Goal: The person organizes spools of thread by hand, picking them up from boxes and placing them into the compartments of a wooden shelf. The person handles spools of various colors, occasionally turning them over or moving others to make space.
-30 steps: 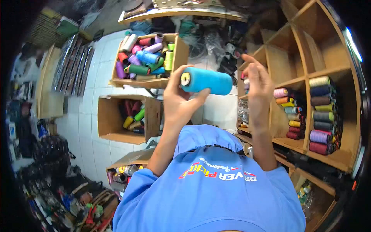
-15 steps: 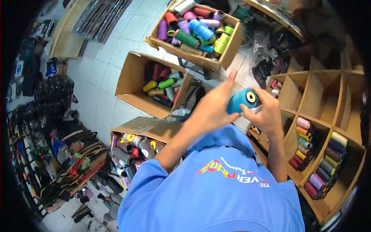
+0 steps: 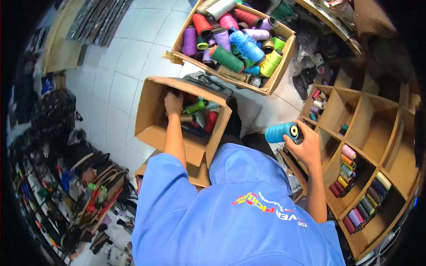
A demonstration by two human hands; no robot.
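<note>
A teal-blue cone of thread (image 3: 280, 132) is held in my right hand (image 3: 306, 145), with the cone's pale end facing the hand. The fingers curl round that end, beside the wooden shelf. My left hand (image 3: 173, 103) reaches into an open cardboard box (image 3: 148, 104), its fingertips hidden among dark shapes near the inner wall. Close to it in the box lie a lime-green thread spool (image 3: 196, 106), a red spool (image 3: 211, 121) and several others.
Above stands a second cardboard box (image 3: 284, 66) heaped with colourful thread cones. At right, a wooden compartment shelf (image 3: 377, 124) holds rows of spools. Bundled goods and straps (image 3: 93, 195) crowd the lower left. White tiles (image 3: 133, 57) cover the floor.
My left hand has left the teal-blue cone and moved left into the middle box. The right hand keeps the cone, now lower in view. The lower box of spools is mostly covered.
</note>
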